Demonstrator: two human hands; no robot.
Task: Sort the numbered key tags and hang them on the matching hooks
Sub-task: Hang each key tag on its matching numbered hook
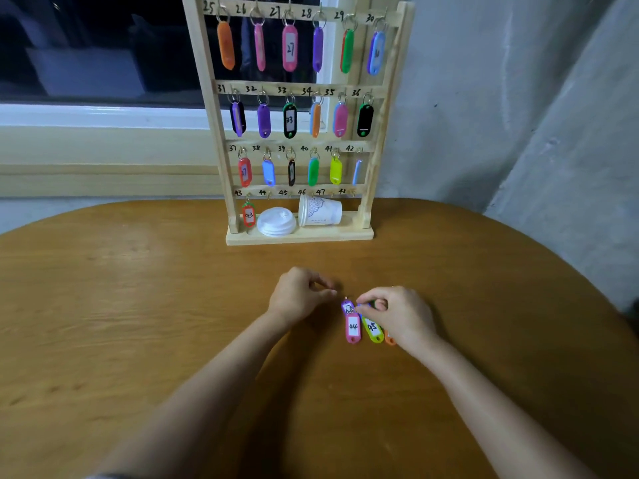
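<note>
A: Key tags are nearly all up on the wooden rack [214,108]. Rows 25 to 42 each carry a tag, and a red tag marked 43 [248,214] hangs on the first hook of the bottom row.

B: So what remains?

A: A small cluster on the bench [138,305], well in front of the rack. A pink tag marked 44 [353,327] lies flat beside a yellow-green tag marked 45 [372,328], both number side up, probably so they can be read at a glance. An orange tag [390,339] peeks out under the right hand [397,314], and a purple tag [348,307] sits just above the pink one.

B: What are the hands doing?

A: The right hand's fingers [363,300] are curled down at the top of the cluster, touching or pinching near the purple tag; whether they actually grip it, I cannot tell. The left hand [297,293] rests just beside, fingers loosely curled with the tips together, and I cannot tell if it holds anything.

B: Why lay the tags in a row?

A: My guess is to order them before hanging, since hooks 44 to 48 stand bare. Tag 44 looks like the next to go.

B: Anything in the way?

A: A paper cup [320,211] lies tipped on the rack's base next to a stack of white lids [276,223], right beneath those low hooks, so hanging tags may brush them.
</note>
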